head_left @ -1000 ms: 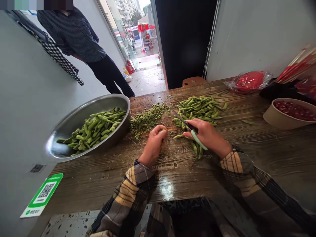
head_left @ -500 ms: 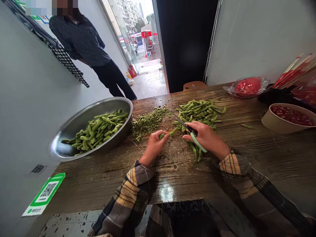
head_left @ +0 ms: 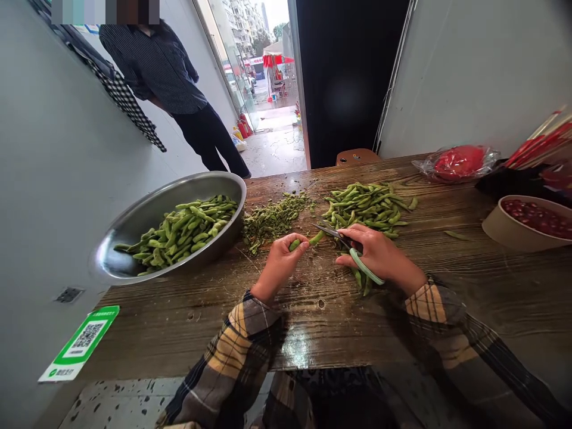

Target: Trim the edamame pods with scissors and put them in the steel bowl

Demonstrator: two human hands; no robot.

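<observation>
Between the thumb and fingers of my left hand [head_left: 281,262] is a green soybean pod [head_left: 316,238], its tip pointing right. My right hand [head_left: 379,255] grips scissors [head_left: 366,266] with pale green handles. The scissor blades are parted and lie close to the pod's far end; whether they touch it I cannot tell. Behind and partly under my right hand spreads a pile of whole pods [head_left: 366,205]. Small cut-off trimmings [head_left: 277,217] are heaped beyond my left hand. On the left, a metal bowl [head_left: 129,205] holds many pods and looks tilted in this view.
A paper tub of dark red pieces [head_left: 509,229] stands on the wooden table [head_left: 357,333] at right, near a red plastic-wrapped bundle [head_left: 460,161] and red-wrapped sticks [head_left: 543,143]. A QR-code card [head_left: 83,342] is at lower left. A person [head_left: 156,71] stands beyond the bowl by the doorway.
The scissor blades have swung over to the end of the held pod. The whole view has shifted slightly, with the table things appearing a little further right.
</observation>
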